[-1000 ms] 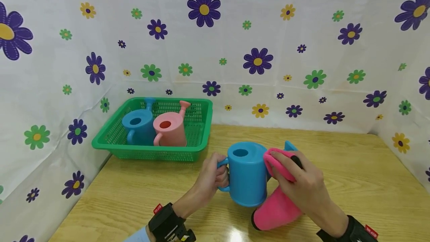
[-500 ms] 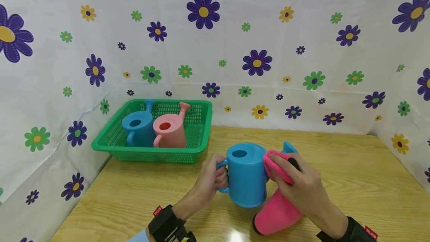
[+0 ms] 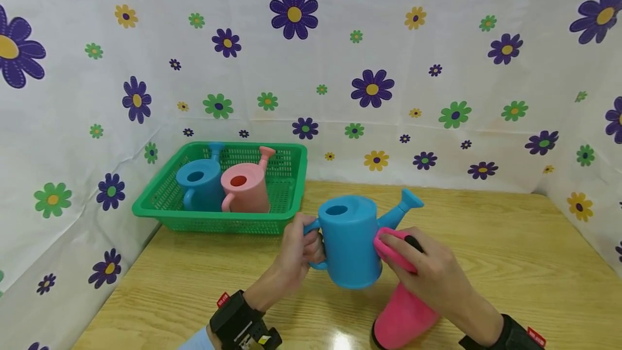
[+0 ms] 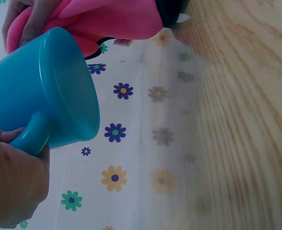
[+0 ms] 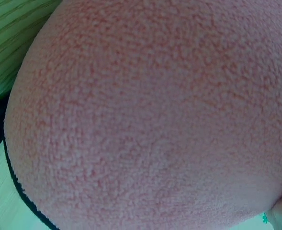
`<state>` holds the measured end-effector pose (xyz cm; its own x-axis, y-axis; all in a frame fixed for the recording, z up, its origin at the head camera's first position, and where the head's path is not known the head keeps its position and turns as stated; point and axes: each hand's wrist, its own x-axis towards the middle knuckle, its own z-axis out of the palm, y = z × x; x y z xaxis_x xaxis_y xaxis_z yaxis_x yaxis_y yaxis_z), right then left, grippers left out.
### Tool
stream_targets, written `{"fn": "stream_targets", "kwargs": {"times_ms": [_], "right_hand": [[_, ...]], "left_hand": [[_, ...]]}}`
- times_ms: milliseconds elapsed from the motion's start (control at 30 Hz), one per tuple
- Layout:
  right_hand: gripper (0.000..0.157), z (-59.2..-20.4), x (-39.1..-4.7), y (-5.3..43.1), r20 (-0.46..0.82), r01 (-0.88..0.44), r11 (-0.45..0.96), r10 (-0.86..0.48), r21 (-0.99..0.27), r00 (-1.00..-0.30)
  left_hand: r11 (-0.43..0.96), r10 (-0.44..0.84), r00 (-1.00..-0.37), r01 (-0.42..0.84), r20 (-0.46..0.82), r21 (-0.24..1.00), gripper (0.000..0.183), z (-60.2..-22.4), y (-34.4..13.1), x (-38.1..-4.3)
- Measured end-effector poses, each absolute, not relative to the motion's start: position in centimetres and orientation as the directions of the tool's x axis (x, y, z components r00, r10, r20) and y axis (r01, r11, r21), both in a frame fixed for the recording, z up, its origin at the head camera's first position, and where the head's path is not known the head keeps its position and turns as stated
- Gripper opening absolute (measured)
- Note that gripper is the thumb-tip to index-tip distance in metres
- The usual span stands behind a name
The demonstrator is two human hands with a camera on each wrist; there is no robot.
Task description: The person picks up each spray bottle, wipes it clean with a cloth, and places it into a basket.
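Observation:
By its handle my left hand [image 3: 300, 247] grips a blue watering can [image 3: 351, 247], held upright above the table with its spout to the right. My right hand [image 3: 434, 274] holds a bunched pink cloth [image 3: 394, 247] with black edging against the can's right side, just under the spout. The cloth's loose end hangs down below that hand. In the left wrist view the can's base [image 4: 73, 86] and handle show, with the cloth [image 4: 117, 19] behind. Pink fabric [image 5: 150, 115] fills most of the right wrist view and hides the right fingers there.
A green basket [image 3: 218, 223] stands at the back left of the wooden table [image 3: 510, 263]. Inside it are another blue watering can [image 3: 206, 190] and a pink watering can [image 3: 250, 190]. A flower-patterned sheet [image 3: 330, 58] hangs behind and at the sides.
The blue can has moved slightly left and up, and its spout has come into fuller view. The cloth has shifted down from near the can's top to below the spout.

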<state>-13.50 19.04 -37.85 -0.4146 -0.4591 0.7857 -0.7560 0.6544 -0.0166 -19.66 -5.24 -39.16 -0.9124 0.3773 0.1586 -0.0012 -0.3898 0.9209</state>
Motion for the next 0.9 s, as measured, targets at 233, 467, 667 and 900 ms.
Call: {"fn": "stream_targets", "kwargs": {"times_ms": [233, 467, 667, 900], "right_hand": [[0.052, -38.2, -13.6, 19.5, 0.733, -0.777, 0.629, -0.513, -0.033, -0.447], [0.054, -38.8, -13.5, 19.9, 0.684, -0.793, 0.607, -0.561, -0.043, -0.466], [0.051, -38.9, -13.4, 20.1, 0.674, -0.8, 0.599, -0.573, -0.044, -0.466], [0.051, -38.8, -13.4, 19.9, 0.716, -0.778, 0.629, -0.536, -0.015, -0.447]], "left_hand": [[-0.421, 0.365, -0.914, 0.008, 0.177, 0.907, 0.048, -38.4, -5.8, -19.9], [-0.446, 0.377, -0.911, -0.022, 0.166, 0.895, 0.049, -38.4, -6.3, -19.9], [-0.443, 0.376, -0.913, -0.026, 0.159, 0.896, 0.049, -38.4, -6.3, -19.8], [-0.445, 0.381, -0.907, -0.007, 0.182, 0.896, 0.047, -38.7, -6.0, -19.6]]}}
